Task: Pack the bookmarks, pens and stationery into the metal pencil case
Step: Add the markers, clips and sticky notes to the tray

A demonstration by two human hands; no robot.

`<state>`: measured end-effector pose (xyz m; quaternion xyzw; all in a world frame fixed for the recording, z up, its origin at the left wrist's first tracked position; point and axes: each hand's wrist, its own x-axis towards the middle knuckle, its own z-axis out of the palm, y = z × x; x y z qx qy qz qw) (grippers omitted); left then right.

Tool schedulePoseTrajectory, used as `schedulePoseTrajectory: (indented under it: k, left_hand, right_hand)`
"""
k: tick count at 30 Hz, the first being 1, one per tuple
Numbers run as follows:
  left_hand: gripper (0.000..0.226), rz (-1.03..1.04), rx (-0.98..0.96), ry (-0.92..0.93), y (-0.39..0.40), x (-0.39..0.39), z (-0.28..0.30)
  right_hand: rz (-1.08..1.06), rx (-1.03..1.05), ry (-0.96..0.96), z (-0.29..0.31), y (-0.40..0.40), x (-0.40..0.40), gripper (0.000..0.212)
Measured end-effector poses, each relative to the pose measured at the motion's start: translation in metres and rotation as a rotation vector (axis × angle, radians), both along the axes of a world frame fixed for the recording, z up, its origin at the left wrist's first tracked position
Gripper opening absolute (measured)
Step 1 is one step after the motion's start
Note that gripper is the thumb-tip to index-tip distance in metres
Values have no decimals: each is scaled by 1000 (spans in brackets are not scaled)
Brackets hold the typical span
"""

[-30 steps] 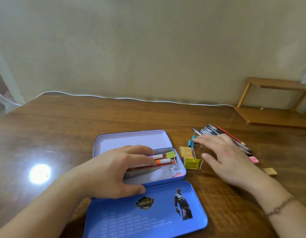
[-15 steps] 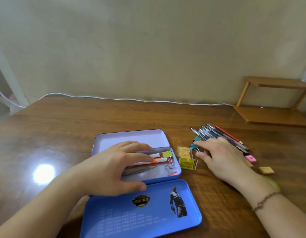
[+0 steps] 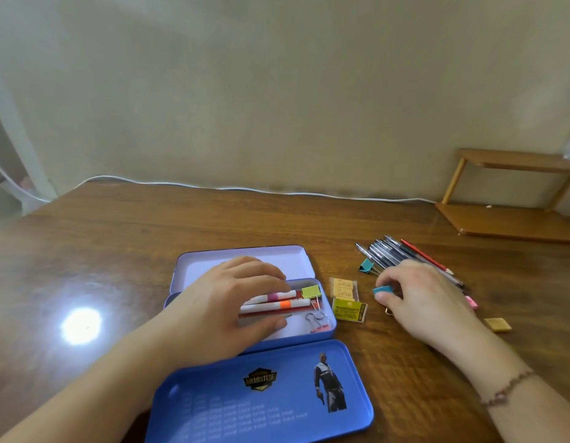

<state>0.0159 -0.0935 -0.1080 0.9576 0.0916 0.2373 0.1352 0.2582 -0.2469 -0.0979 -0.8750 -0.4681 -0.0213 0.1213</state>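
The blue metal pencil case (image 3: 328,327) lies open on the table, its printed lid (image 3: 261,394) folded toward me and a lilac tray (image 3: 277,260) behind it. Inside lie two white markers (image 3: 277,305), a yellow binder clip (image 3: 310,292) and a pink clip (image 3: 319,327). My left hand (image 3: 219,311) rests on the case, fingers over the markers. My right hand (image 3: 427,302) pinches a blue binder clip (image 3: 383,290) just right of the case. A second teal clip (image 3: 366,265) and a bundle of pens (image 3: 402,254) lie behind that hand.
Two small staple boxes (image 3: 345,298) sit between the case and my right hand. A pink eraser (image 3: 471,302) and a yellow eraser (image 3: 497,324) lie to the right. A wooden shelf (image 3: 507,219) stands at the back right; a white cable (image 3: 245,188) runs along the wall.
My right hand has drawn back from the pen bundle toward me and now pinches a blue binder clip. My left hand has stayed on the case.
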Motion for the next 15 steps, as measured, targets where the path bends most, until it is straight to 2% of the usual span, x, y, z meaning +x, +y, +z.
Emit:
schedulePoseTrajectory:
  k: [1,3,5,6,8,10,13,15]
  left_hand:
    - [36,11,-3,-28,-2,1,0]
    - [38,54,-39,-84,-5,3,1]
    - [43,115,-89,-138,-10,5,3]
    - [45,140,-108,-159,-14,7,3]
    - [45,170,-157,-201,-23,10,5]
    - [39,164,-272,-269,-32,15,6]
    - [16,141,-527,-357,-40,21,7]
    - [12,140,-671,-375,-42,22,9]
  right_hand:
    - [-15,72,-6,0,-1,0,13]
    - [4,342,-7,1,-3,1,6]
    - [83,653,97,5,-5,-7,13]
    - [141,752,214,8,-5,-17,19]
    - [285,811,495,10,-3,-42,26]
    - [373,807,659,7,0,-64,29]
    - [404,883,701,4,3,-81,28]
    - [420,940,667,4,2,-86,25]
